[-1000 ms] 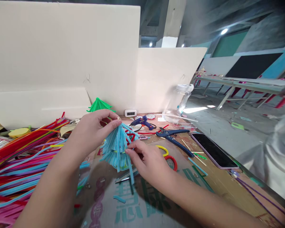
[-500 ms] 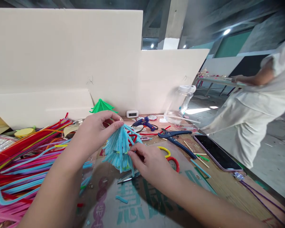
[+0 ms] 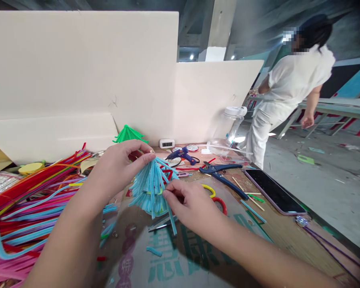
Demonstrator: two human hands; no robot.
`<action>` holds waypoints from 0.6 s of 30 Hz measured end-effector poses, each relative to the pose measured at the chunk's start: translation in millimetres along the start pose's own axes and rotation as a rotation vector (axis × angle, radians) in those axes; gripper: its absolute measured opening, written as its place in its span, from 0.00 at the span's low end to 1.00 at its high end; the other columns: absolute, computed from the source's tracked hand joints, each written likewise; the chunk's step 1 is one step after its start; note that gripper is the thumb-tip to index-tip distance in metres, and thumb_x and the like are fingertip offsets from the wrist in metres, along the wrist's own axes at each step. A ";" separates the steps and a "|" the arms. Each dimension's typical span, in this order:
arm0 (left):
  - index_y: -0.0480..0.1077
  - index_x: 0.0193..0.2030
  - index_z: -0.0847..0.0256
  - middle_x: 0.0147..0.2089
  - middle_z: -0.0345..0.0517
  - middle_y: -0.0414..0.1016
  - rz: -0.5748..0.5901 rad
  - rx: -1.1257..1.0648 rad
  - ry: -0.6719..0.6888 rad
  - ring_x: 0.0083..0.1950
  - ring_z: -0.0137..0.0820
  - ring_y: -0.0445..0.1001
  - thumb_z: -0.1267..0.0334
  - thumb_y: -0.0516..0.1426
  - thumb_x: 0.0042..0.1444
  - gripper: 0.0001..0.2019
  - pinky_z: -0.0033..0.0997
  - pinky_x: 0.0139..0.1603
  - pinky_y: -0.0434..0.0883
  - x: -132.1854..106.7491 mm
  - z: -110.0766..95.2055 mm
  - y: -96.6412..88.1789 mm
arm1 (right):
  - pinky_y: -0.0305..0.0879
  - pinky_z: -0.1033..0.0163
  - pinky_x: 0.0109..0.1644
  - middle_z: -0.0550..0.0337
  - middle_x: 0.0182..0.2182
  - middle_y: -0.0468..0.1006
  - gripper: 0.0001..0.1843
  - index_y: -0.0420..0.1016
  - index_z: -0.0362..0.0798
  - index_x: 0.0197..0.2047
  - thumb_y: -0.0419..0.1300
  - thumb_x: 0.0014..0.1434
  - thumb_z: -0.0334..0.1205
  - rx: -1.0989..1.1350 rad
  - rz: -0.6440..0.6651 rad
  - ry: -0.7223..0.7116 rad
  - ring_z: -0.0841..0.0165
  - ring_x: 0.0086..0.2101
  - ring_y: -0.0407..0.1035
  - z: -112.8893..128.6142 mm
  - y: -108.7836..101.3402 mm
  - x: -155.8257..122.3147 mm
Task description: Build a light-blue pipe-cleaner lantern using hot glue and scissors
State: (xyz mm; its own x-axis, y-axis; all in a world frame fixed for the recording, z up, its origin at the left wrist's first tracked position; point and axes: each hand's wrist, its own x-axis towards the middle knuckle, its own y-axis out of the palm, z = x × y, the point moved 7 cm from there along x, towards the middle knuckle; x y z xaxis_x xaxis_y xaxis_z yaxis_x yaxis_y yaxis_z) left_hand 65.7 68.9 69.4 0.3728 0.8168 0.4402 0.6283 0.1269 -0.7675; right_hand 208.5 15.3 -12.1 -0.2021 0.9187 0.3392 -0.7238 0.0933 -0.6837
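Note:
My left hand (image 3: pixel 120 166) pinches the gathered top of a light-blue pipe-cleaner bundle (image 3: pixel 150 188), which fans downward like a cone above the cardboard-covered table (image 3: pixel 198 256). My right hand (image 3: pixel 192 208) sits just right of the bundle, its thumb and forefinger pinched on one of the blue strands at the bundle's lower right side. A single blue strand hangs down below that pinch. Scissors (image 3: pixel 160 223) lie flat under the bundle.
A heap of multicoloured pipe cleaners (image 3: pixel 27 208) fills the left. A green pipe-cleaner cone (image 3: pixel 129 134), small clock (image 3: pixel 167 143), blue glue gun (image 3: pixel 183 154), blue pliers (image 3: pixel 222 174), phone (image 3: pixel 271 191) and plastic jar (image 3: pixel 229 128) stand behind. A person in white (image 3: pixel 285 92) walks at right.
My right hand has shifted slightly along the blue strands while the left keeps its hold. The person in white has moved from the near right foreground further back into the room.

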 end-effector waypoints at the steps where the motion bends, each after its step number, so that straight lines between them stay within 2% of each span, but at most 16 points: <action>1: 0.75 0.37 0.58 0.32 0.41 0.77 0.003 -0.003 0.000 0.30 0.30 0.71 0.49 0.54 0.60 0.15 0.29 0.35 0.68 0.1 0.0 0.2 | 0.49 0.68 0.26 0.67 0.20 0.70 0.10 0.70 0.48 0.28 0.53 0.61 0.37 0.000 0.002 0.001 0.75 0.21 0.61 -0.3 -0.1 -0.1; 6: 0.75 0.37 0.59 0.33 0.42 0.78 0.010 -0.005 0.006 0.31 0.30 0.71 0.49 0.54 0.60 0.16 0.29 0.35 0.67 1.0 -0.4 0.5 | 0.50 0.68 0.26 0.68 0.22 0.69 0.08 0.66 0.49 0.30 0.54 0.62 0.38 0.034 -0.036 -0.001 0.75 0.22 0.61 -0.1 -2.4 -1.6; 10: 0.75 0.37 0.59 0.33 0.42 0.78 0.003 -0.005 0.000 0.31 0.31 0.72 0.49 0.55 0.59 0.15 0.29 0.34 0.67 1.4 -0.6 -0.1 | 0.54 0.69 0.27 0.67 0.27 0.72 0.03 0.64 0.50 0.35 0.57 0.60 0.37 0.167 -0.076 0.033 0.75 0.24 0.63 -2.0 -1.5 -2.9; 14: 0.76 0.37 0.59 0.32 0.41 0.78 -0.010 -0.003 -0.004 0.30 0.30 0.72 0.51 0.55 0.59 0.15 0.28 0.34 0.66 0.6 -1.8 -1.2 | 0.56 0.69 0.26 0.66 0.29 0.72 0.07 0.65 0.50 0.39 0.60 0.59 0.39 0.321 -0.081 0.081 0.75 0.24 0.63 -6.8 3.8 -3.5; 18: 0.76 0.36 0.58 0.32 0.41 0.78 -0.011 0.014 0.003 0.30 0.30 0.71 0.51 0.55 0.59 0.15 0.28 0.34 0.67 0.4 -3.3 -1.9 | 0.58 0.69 0.27 0.65 0.29 0.73 0.09 0.69 0.51 0.45 0.58 0.60 0.36 0.345 -0.121 0.032 0.74 0.25 0.65 -4.6 3.1 -3.9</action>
State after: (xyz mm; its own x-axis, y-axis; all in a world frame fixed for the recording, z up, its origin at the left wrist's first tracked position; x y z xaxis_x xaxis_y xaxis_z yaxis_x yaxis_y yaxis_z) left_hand 66.9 67.1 72.6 0.3680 0.8138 0.4497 0.6225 0.1436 -0.7694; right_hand 210.1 13.8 -18.6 -0.0846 0.9211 0.3800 -0.9221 0.0721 -0.3801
